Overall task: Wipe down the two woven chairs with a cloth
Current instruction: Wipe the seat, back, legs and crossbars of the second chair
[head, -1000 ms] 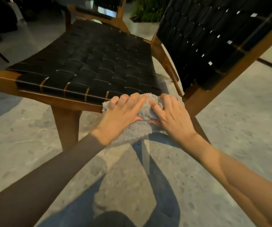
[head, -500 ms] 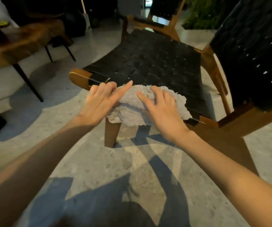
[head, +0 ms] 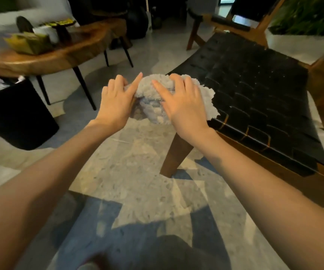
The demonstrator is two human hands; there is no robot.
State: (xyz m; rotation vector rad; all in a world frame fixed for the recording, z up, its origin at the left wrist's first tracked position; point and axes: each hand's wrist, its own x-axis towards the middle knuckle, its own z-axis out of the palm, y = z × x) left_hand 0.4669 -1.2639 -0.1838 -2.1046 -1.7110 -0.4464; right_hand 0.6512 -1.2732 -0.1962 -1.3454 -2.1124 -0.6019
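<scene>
A grey fluffy cloth (head: 150, 95) is bunched over the front left corner of the near woven chair (head: 258, 98), which has a black strap seat on a brown wooden frame. My left hand (head: 116, 100) holds the cloth's left side with curled fingers and a straight index finger. My right hand (head: 183, 103) lies over the cloth's right side, its fingers bent round the top of the bunch. The corner itself is hidden under the cloth; a wooden leg (head: 175, 154) shows below it. A second woven chair (head: 233, 26) stands behind, partly cut off by the frame.
A low wooden table (head: 60, 53) on thin black legs stands at the left with small items on it. A black bin (head: 17, 115) sits in front of it. A green plant (head: 305, 14) is at the back right. The stone floor (head: 134, 172) lies below my arms.
Both hands slid the cloth left along the seat's front edge to the left corner, and the cloth is bunched up. The view swung left, bringing the table and bin into sight.
</scene>
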